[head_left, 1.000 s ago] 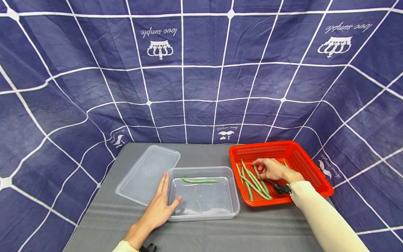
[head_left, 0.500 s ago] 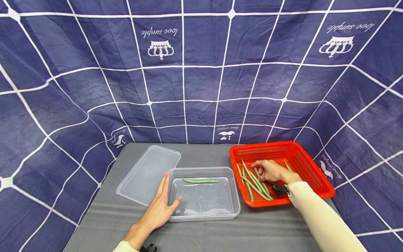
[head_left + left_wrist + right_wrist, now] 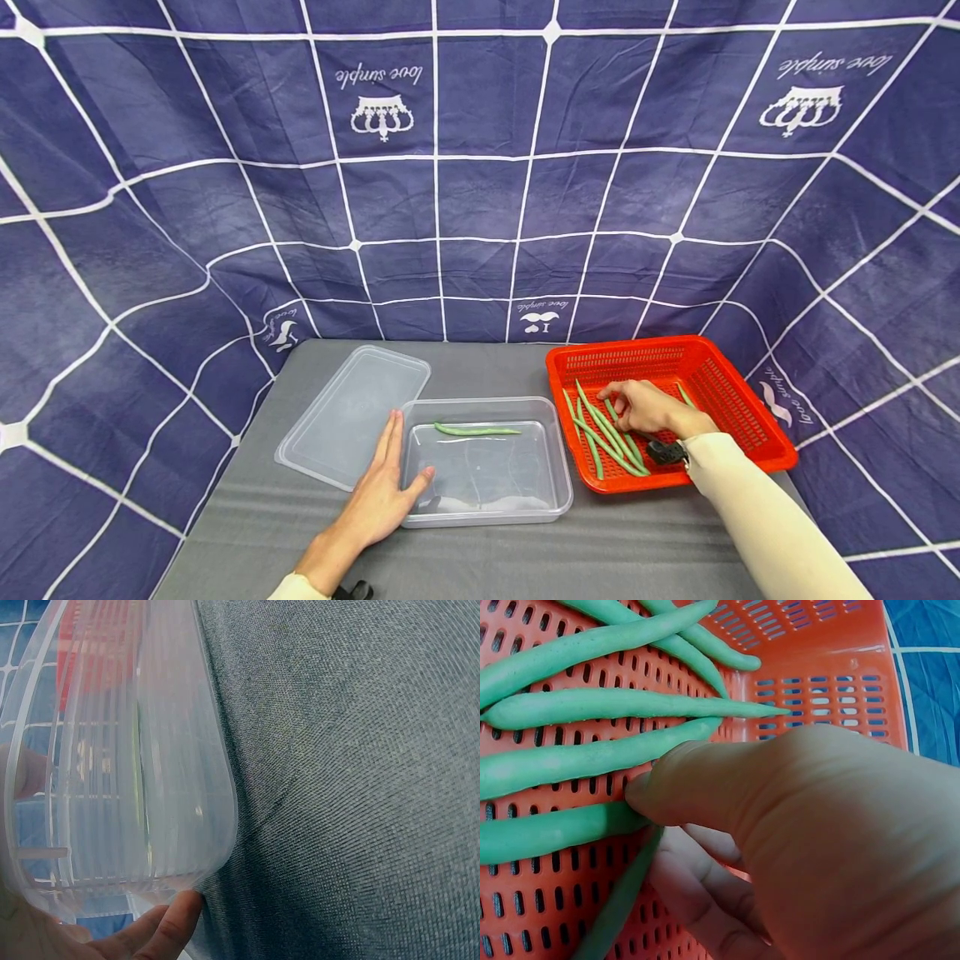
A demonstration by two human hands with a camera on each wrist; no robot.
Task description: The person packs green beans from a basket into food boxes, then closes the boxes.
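My left hand (image 3: 381,492) rests along the left side of a clear plastic container (image 3: 487,518), its fingers straight and its thumb over the rim. In the left wrist view its fingertips lie close to the container's lower edge (image 3: 217,855). One green bean (image 3: 476,431) lies near the far side inside the container. My right hand (image 3: 641,407) reaches into a red basket (image 3: 720,367). There, in the right wrist view, thumb and fingers pinch the end of a thin green bean (image 3: 622,900). Several other green beans (image 3: 609,433) lie to the left of this hand.
A translucent lid (image 3: 352,417) lies flat to the left, behind my left hand. Another bean (image 3: 685,394) lies right of my right hand, partly hidden. Grey cloth (image 3: 487,567) covers the table, and a blue checked curtain (image 3: 480,200) closes off the back and sides.
My right hand has shifted slightly left inside the basket, and more of the bean on its right shows. My left hand and the container have stayed in place.
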